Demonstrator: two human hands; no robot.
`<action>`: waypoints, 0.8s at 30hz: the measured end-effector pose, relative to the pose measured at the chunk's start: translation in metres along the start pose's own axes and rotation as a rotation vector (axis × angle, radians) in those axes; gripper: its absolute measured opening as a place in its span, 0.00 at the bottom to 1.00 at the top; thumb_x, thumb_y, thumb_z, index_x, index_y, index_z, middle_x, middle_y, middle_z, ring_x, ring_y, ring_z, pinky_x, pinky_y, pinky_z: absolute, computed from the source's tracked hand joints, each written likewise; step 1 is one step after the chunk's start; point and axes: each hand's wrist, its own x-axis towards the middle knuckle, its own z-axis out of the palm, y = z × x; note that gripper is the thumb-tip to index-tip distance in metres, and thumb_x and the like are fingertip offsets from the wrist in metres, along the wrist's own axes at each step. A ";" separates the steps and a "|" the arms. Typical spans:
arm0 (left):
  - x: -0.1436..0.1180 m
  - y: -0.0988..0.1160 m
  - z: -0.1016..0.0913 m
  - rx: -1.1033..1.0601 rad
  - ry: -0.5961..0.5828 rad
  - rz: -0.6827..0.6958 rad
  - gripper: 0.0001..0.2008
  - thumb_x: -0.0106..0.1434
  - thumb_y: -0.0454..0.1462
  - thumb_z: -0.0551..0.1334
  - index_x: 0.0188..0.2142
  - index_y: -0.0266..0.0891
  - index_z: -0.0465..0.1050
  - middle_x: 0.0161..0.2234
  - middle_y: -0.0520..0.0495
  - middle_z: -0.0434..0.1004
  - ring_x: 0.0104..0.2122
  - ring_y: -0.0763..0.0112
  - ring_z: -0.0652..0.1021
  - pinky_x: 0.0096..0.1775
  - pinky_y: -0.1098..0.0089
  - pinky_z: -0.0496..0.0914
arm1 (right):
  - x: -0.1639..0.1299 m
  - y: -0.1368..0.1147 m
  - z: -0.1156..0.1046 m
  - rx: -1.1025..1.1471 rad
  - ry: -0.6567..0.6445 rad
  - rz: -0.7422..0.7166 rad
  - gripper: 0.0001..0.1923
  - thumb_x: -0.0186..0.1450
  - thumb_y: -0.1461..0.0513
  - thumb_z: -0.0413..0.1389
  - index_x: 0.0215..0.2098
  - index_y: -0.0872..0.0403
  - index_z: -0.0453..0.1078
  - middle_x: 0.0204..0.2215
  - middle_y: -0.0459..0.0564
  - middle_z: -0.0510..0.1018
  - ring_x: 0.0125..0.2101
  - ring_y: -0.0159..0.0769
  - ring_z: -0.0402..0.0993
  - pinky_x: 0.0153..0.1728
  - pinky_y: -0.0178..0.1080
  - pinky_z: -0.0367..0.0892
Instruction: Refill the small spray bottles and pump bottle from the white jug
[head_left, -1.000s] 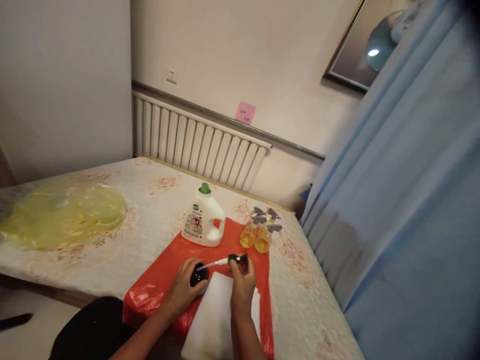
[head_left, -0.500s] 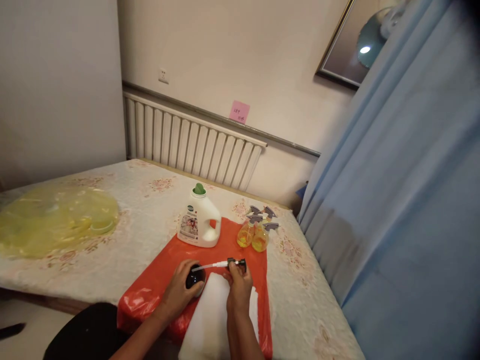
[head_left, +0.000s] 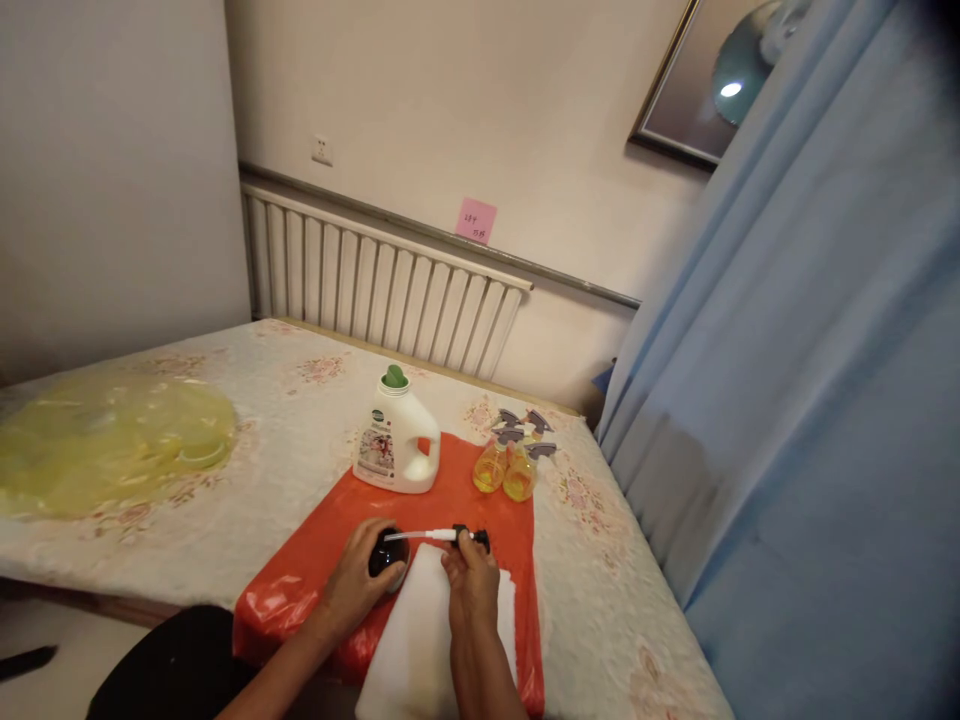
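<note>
My left hand (head_left: 364, 570) wraps round a dark, rounded bottle (head_left: 388, 558) over the red plastic sheet. In my right hand (head_left: 472, 580) is a pump dispenser head (head_left: 459, 536) with a black top, held sideways. Its pale dip tube points left, and the tube's tip lies at the top of the dark bottle; I cannot tell whether it is inside the opening. Under my right hand lies a white cloth or paper stack (head_left: 416, 640). Beyond my hands stands a white jug (head_left: 397, 440) with a green spout piece and a side handle.
Several spray bottles (head_left: 489, 468) with yellow liquid and grey triggers stand right of the jug. The red plastic sheet (head_left: 300, 560) covers part of the flowered tablecloth (head_left: 285, 450). A yellow plastic bag (head_left: 112, 440) lies left. A blue curtain (head_left: 787, 350) hangs at right; a radiator (head_left: 375, 270) is behind.
The pump head has tilted slightly nearer level and shifted a little left with my right hand. My left hand still grips the dark bottle. The view has shifted slightly.
</note>
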 end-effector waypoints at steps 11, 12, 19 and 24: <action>-0.002 0.006 -0.001 -0.011 -0.001 -0.018 0.22 0.55 0.38 0.64 0.50 0.43 0.69 0.50 0.43 0.72 0.53 0.55 0.72 0.57 0.51 0.67 | -0.001 -0.020 0.005 -0.058 -0.025 -0.099 0.23 0.48 0.53 0.68 0.37 0.57 0.70 0.27 0.45 0.77 0.27 0.35 0.76 0.24 0.34 0.72; -0.002 0.006 -0.001 -0.010 -0.005 -0.020 0.22 0.56 0.38 0.64 0.51 0.43 0.68 0.51 0.43 0.71 0.53 0.55 0.72 0.57 0.51 0.66 | -0.002 -0.022 0.005 -0.066 -0.026 -0.110 0.23 0.49 0.54 0.68 0.37 0.57 0.70 0.28 0.46 0.77 0.27 0.35 0.76 0.24 0.34 0.73; -0.001 0.005 -0.001 -0.014 -0.020 -0.033 0.22 0.56 0.38 0.63 0.51 0.43 0.67 0.51 0.43 0.70 0.54 0.55 0.71 0.58 0.51 0.65 | -0.013 -0.032 0.008 -0.133 -0.046 -0.189 0.22 0.51 0.56 0.66 0.40 0.58 0.71 0.28 0.47 0.77 0.28 0.36 0.76 0.26 0.35 0.73; -0.002 0.002 0.000 -0.026 -0.021 -0.021 0.22 0.56 0.38 0.63 0.52 0.44 0.67 0.52 0.43 0.69 0.54 0.54 0.71 0.58 0.50 0.64 | -0.023 -0.043 0.011 -0.197 -0.090 -0.227 0.21 0.51 0.56 0.66 0.39 0.58 0.73 0.26 0.45 0.77 0.25 0.34 0.74 0.27 0.36 0.72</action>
